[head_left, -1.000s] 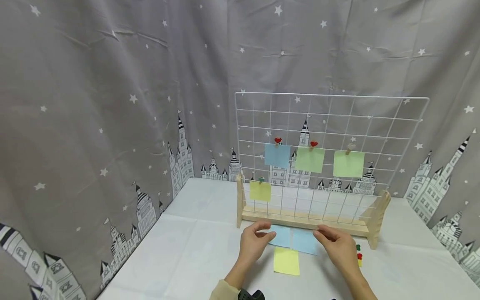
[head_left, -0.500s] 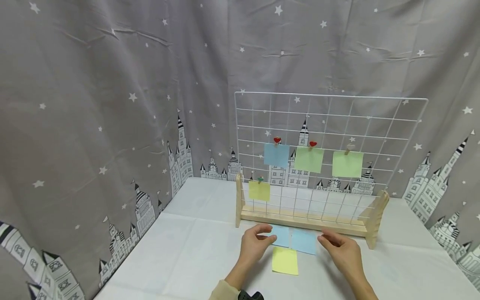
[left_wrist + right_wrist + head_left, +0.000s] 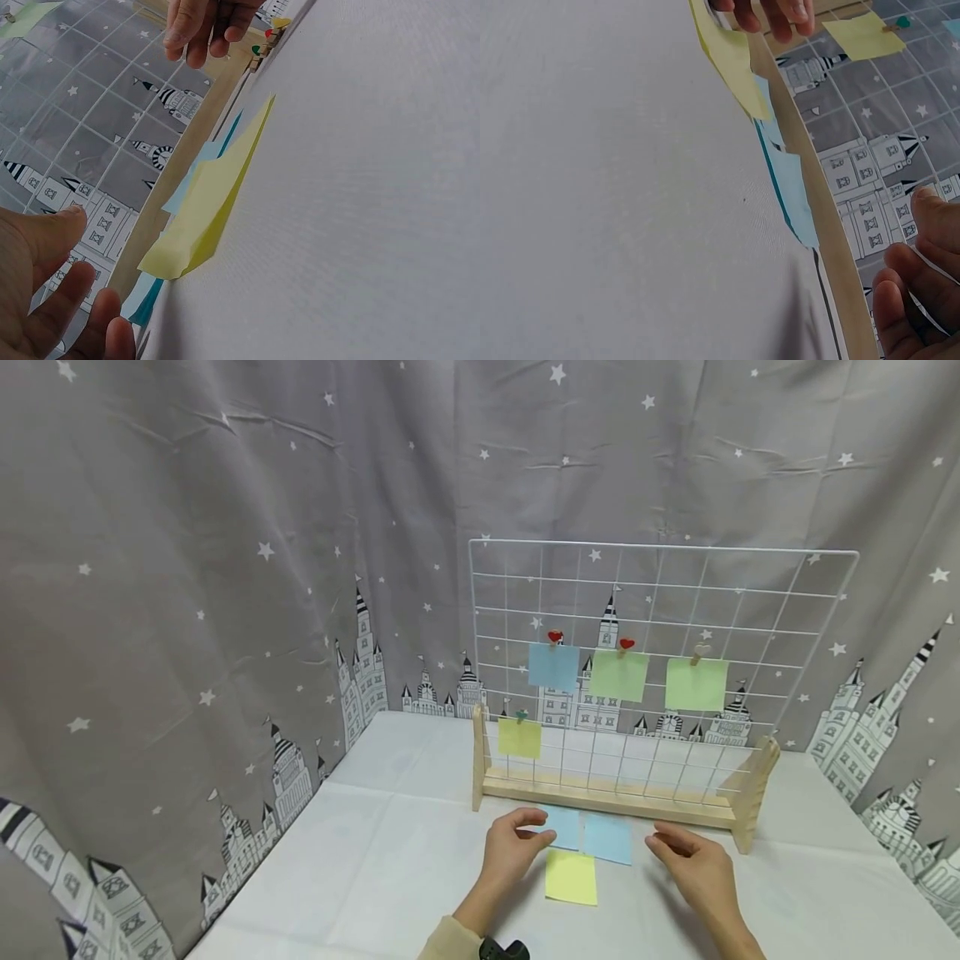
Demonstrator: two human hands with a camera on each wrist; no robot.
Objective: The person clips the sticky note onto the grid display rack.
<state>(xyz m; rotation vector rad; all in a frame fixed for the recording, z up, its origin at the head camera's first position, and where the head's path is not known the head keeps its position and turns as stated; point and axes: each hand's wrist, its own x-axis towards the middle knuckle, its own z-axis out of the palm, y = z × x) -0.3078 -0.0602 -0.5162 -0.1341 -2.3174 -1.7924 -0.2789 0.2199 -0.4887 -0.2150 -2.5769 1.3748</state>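
Observation:
Two light-blue sticky notes lie side by side on the white table, the left one point(image 3: 561, 827) near my left hand point(image 3: 508, 852) and the right one point(image 3: 608, 839) left of my right hand point(image 3: 699, 870). In front of them is a yellow sticky note point(image 3: 571, 877), its edge lifted in the left wrist view. Both hands hover with loosely bent fingers and hold nothing. A gap separates the right fingertips from the right blue note. Small clothespins point(image 3: 268, 45) with coloured tops sit beyond the notes in the left wrist view; my right hand hides them in the head view.
A white wire grid point(image 3: 667, 585) on a wooden base point(image 3: 607, 797) stands just behind the notes. Clipped to it are a blue note point(image 3: 553, 667), two green notes point(image 3: 619, 676) and a yellow note point(image 3: 520, 739). Grey curtain point(image 3: 225, 527) surrounds the white table point(image 3: 360, 860).
My right hand has drawn a little to the right, away from the right blue note, and now covers the clothespins in the head view. The left hand stays almost still.

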